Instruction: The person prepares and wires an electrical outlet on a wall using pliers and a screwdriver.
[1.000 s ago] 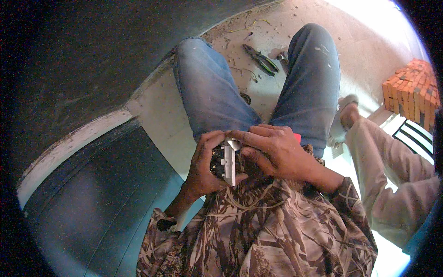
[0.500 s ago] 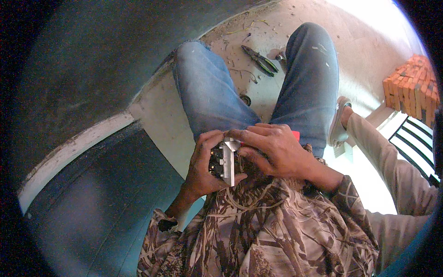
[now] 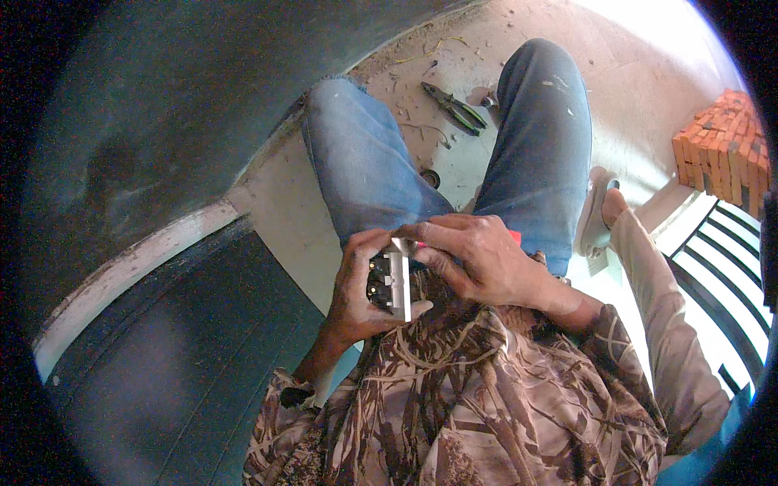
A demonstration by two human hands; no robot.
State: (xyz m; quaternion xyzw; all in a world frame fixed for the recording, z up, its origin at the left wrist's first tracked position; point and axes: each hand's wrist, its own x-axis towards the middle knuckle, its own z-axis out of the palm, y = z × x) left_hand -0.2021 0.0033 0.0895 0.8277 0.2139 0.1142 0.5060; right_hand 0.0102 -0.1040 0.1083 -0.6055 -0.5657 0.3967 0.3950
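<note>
My left hand (image 3: 354, 285) is wrapped round an electrical switch or socket module (image 3: 399, 283), with a white front plate and a black back with brass-coloured screws. The plate's edge faces right, the black side left. My right hand (image 3: 485, 257) is closed on a red-handled tool (image 3: 515, 236), its fingertips at the plate's upper end. Red shows at both sides of the fingers; most of the tool is hidden under them, so its kind cannot be told. Both hands are held close in front of the camouflage shirt (image 3: 454, 389), above the lap.
Between the jeans-clad legs (image 3: 539, 138), pliers (image 3: 455, 109) with green-and-black handles lie on the dusty floor, near wire scraps and a dark round roll (image 3: 430, 178). A dark wall is at left. At right, another person's leg (image 3: 660, 300) stands near a brick stack (image 3: 724, 150) and black bars (image 3: 721, 267).
My right fingers have shifted slightly at the plate's upper end, and red now shows beside the fingertips. The other person's leg and foot have moved a little.
</note>
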